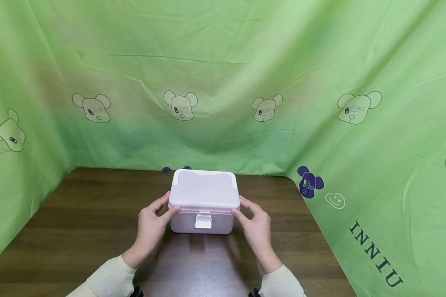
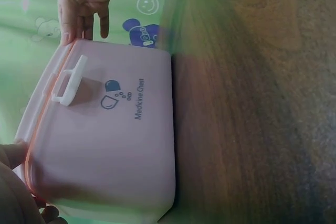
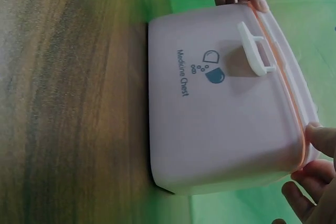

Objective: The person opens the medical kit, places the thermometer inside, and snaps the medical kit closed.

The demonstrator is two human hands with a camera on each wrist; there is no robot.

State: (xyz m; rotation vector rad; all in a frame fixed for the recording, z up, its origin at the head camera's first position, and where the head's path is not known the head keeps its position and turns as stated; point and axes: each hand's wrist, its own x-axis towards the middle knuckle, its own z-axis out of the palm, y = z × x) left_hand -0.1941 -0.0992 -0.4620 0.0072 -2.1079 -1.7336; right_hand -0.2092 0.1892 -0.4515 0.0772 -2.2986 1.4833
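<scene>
A pale pink medicine chest (image 1: 203, 190) with a white-edged lid (image 2: 32, 124) stands upright on the table, its front towards me. "Medicine Chest" and a capsule drawing are printed on the front. The white latch (image 3: 255, 51) sticks out from the front, unfastened. An orange strip shows along the seam under the lid, which lies on the box. My left hand (image 1: 151, 225) grips the lid's left front corner, thumb in front and fingers at the side. At the right front corner, my right hand (image 1: 257, 229) pinches the lid likewise. The chest's contents are hidden.
The dark brown wooden table (image 1: 96, 218) extends on both sides of the chest. Green cloth (image 1: 223, 74) printed with bear heads hangs behind the table and along its left and right sides. The chest stands near the table's far edge.
</scene>
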